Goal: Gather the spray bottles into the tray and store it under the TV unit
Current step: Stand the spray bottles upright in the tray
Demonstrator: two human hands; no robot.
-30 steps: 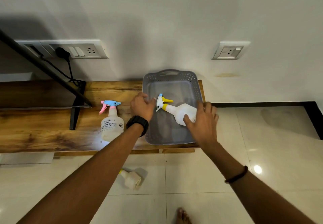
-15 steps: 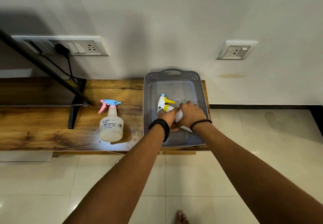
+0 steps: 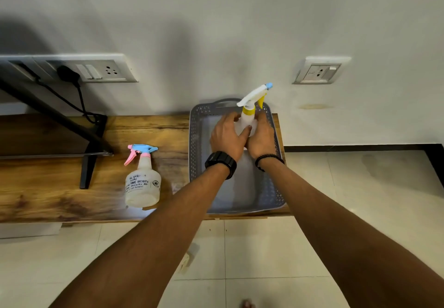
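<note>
A grey perforated tray (image 3: 274,187) sits on the right end of the wooden TV unit (image 3: 72,187). Inside its far half, a white spray bottle with a yellow collar and trigger (image 3: 249,113) stands upright, nozzle pointing up and right. My left hand (image 3: 227,135) and my right hand (image 3: 262,137) both wrap around its body, one on each side. A second spray bottle with a pink trigger and blue top (image 3: 143,182) stands on the wood to the left of the tray, apart from it.
A black TV stand leg (image 3: 89,161) and a power cable (image 3: 79,101) occupy the unit's left side. Wall sockets (image 3: 317,72) sit above. Pale floor tiles (image 3: 264,247) lie in front, with a small object (image 3: 186,259) on the floor partly hidden by my left arm.
The yellow-trigger bottle lay on its side in the tray; both hands closed on it and stood it upright toward the tray's far end.
</note>
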